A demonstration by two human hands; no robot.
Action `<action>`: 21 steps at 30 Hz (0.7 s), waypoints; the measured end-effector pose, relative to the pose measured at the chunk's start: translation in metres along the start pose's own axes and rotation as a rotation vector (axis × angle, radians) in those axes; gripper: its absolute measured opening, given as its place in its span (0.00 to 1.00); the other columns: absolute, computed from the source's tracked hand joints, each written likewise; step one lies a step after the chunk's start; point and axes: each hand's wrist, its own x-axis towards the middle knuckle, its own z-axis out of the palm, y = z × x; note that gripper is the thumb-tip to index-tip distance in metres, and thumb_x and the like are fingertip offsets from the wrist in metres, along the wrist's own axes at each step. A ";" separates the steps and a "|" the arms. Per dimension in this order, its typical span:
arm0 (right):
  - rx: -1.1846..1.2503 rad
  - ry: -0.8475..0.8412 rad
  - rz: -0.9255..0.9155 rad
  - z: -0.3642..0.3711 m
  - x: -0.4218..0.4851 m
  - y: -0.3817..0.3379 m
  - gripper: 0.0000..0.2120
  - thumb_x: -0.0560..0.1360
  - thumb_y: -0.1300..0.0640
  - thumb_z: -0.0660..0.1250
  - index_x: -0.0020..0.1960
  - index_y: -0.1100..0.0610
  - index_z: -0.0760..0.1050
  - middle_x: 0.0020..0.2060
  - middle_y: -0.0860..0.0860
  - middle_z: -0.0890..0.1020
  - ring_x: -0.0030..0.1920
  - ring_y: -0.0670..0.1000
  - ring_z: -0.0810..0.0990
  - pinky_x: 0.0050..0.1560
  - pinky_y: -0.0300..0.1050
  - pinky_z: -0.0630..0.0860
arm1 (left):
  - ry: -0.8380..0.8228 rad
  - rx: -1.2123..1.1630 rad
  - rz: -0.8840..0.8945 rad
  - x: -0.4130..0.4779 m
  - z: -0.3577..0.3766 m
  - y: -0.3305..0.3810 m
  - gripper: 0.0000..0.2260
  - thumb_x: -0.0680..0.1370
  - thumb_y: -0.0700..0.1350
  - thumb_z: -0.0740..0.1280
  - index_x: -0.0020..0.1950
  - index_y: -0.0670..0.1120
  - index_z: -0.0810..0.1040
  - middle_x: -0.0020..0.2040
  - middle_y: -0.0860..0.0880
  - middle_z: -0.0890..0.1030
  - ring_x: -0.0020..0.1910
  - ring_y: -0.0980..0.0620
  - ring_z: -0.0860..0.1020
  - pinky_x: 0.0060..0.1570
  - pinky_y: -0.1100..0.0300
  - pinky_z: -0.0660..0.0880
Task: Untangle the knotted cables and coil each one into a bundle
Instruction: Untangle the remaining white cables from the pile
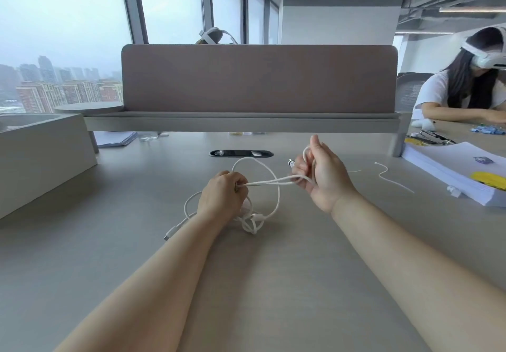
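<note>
Left hand (223, 193) is fisted with knuckles up, fingers curled tight and pinching a white strand (271, 182) at the fingertips. Right hand (323, 176) is raised off the desk (246, 283), palm toward the camera and thumb pointing up, fingers curled round a loop of the same white cable that runs up over them. The strand spans between the 2 hands, doubled and near taut, above the desk surface. A metal-tipped connector (291, 163) sticks out just left of the right hand's fingers. The rest of the white cables (253, 221) lie in a knotted clump on the desk just below and right of the left hand, partly hidden by the left wrist. 1 big loop rises from the clump up behind the strand, another curves out left of the left wrist. A white plug (171, 233) on a cable tail lies flat on the desk beside the left forearm. Number of separate cables in the clump: cannot tell. Well to the right, a loose thin white cord (391, 177) lies on the desk near a paper stack (451, 171). A black oval grommet (241, 153) sits in the desk beyond the hands, below a brown divider panel (257, 78). Another person (465, 88) wearing a headset sits at the far right
</note>
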 end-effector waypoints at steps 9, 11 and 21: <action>-1.392 -0.122 -0.012 -0.007 -0.002 0.029 0.10 0.68 0.43 0.72 0.42 0.47 0.77 0.45 0.44 0.81 0.53 0.48 0.79 0.52 0.43 0.74 | 0.035 -0.014 -0.029 0.000 0.001 -0.003 0.13 0.76 0.39 0.64 0.58 0.47 0.80 0.56 0.48 0.79 0.54 0.46 0.77 0.45 0.61 0.67; -1.512 -0.088 -0.009 -0.006 -0.003 0.028 0.13 0.69 0.42 0.71 0.51 0.45 0.76 0.50 0.45 0.80 0.54 0.51 0.78 0.48 0.42 0.70 | 0.040 -0.028 -0.010 0.000 0.002 -0.001 0.13 0.77 0.39 0.63 0.59 0.48 0.80 0.56 0.48 0.79 0.54 0.46 0.77 0.47 0.59 0.69; -0.242 0.003 -0.159 0.003 0.004 0.014 0.16 0.80 0.55 0.59 0.34 0.54 0.69 0.41 0.49 0.80 0.43 0.45 0.75 0.46 0.37 0.68 | 0.021 -0.054 -0.045 0.004 0.004 -0.008 0.14 0.76 0.38 0.64 0.59 0.46 0.80 0.56 0.47 0.79 0.55 0.46 0.76 0.45 0.63 0.64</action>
